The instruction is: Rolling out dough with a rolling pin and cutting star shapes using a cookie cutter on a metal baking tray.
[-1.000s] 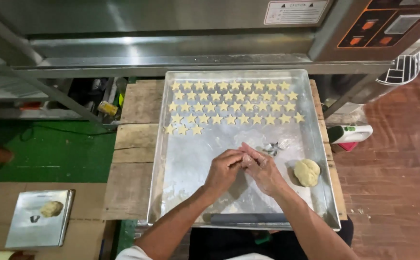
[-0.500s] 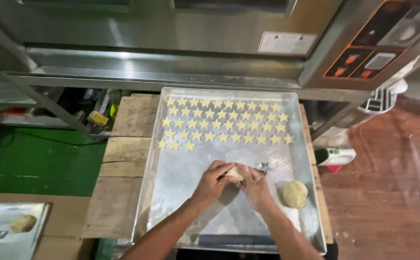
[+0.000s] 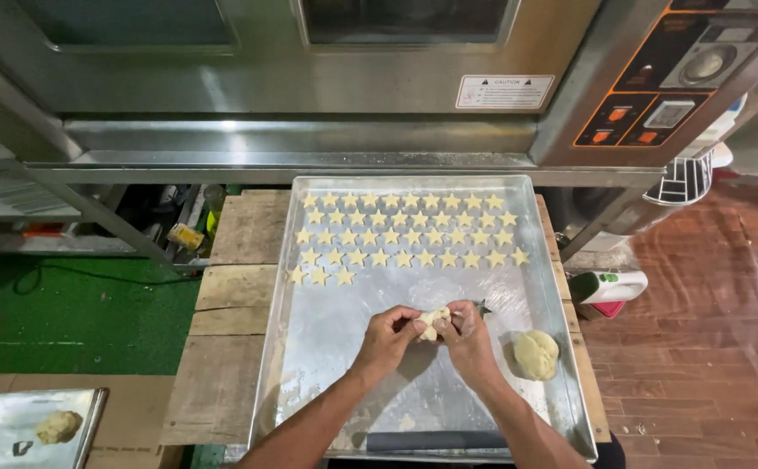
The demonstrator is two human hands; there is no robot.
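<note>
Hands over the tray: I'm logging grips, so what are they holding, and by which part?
Both the left hand and right hand pinch a small dough piece between their fingers, one at each end.

Single head cam, steep look-down from 6 o'clock, mid-range; tray (image 3: pixel 309 347) centre frame, oven (image 3: pixel 379 78) across 12 o'clock.

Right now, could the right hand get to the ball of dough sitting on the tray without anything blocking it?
Probably yes. The right hand is pinching a small piece of dough together with the left hand, and the ball of dough lies just to its right on the baking tray, with only bare metal between them.
</note>
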